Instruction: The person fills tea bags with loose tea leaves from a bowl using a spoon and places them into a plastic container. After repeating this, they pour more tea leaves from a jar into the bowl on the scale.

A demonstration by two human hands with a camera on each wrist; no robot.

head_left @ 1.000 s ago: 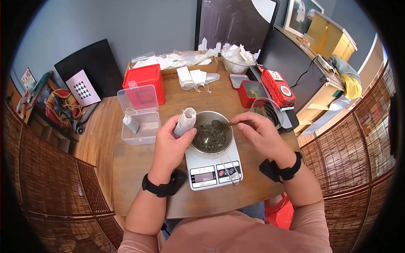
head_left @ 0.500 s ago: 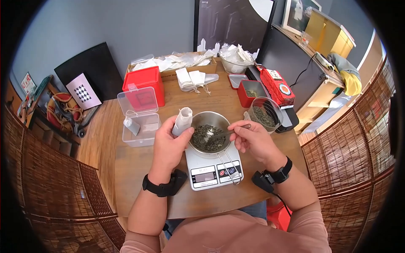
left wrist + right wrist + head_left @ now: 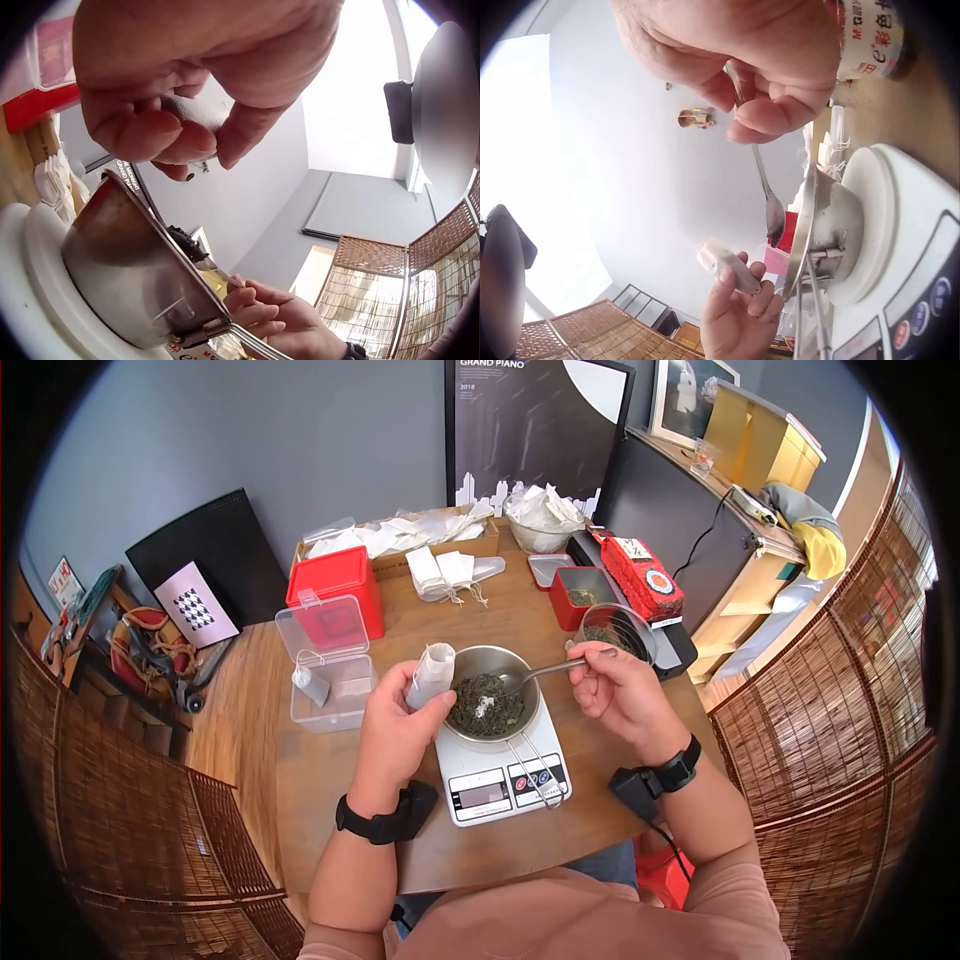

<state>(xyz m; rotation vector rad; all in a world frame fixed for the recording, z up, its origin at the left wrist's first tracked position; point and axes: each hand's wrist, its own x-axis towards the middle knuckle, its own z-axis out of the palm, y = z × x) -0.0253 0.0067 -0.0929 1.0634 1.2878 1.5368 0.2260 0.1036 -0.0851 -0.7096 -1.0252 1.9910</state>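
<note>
My left hand (image 3: 395, 710) grips a small white pouch (image 3: 432, 678), held upright with its mouth open, beside the left rim of a steel saucepan (image 3: 495, 659). Dark, dried tea leaves (image 3: 478, 712) with a pale patch lie in the pan. A white digital kitchen scale (image 3: 458, 768) bears the pan, whose wire handle (image 3: 536, 770) reaches toward me. At the pan's right, my right hand (image 3: 630, 695) pinches a metal spoon (image 3: 555, 668) by its handle. Dark leaves show on the spoon's bowl (image 3: 775, 217), which is over the pan near the rim in the right wrist view.
Left of the pan, a clear box (image 3: 350, 690) with its lid raised holds a filled pouch (image 3: 312, 685). Behind are a red box (image 3: 330, 585), a cardboard tray (image 3: 400, 568) and stacked white pouches (image 3: 440, 572). A red tin (image 3: 565, 605) and clear tub (image 3: 640, 625) stand right.
The spoon has moved down into the leaves and then up, with its bowl now above them. My right hand has turned, its fingers showing more. The left hand keeps its hold on the pouch.
</note>
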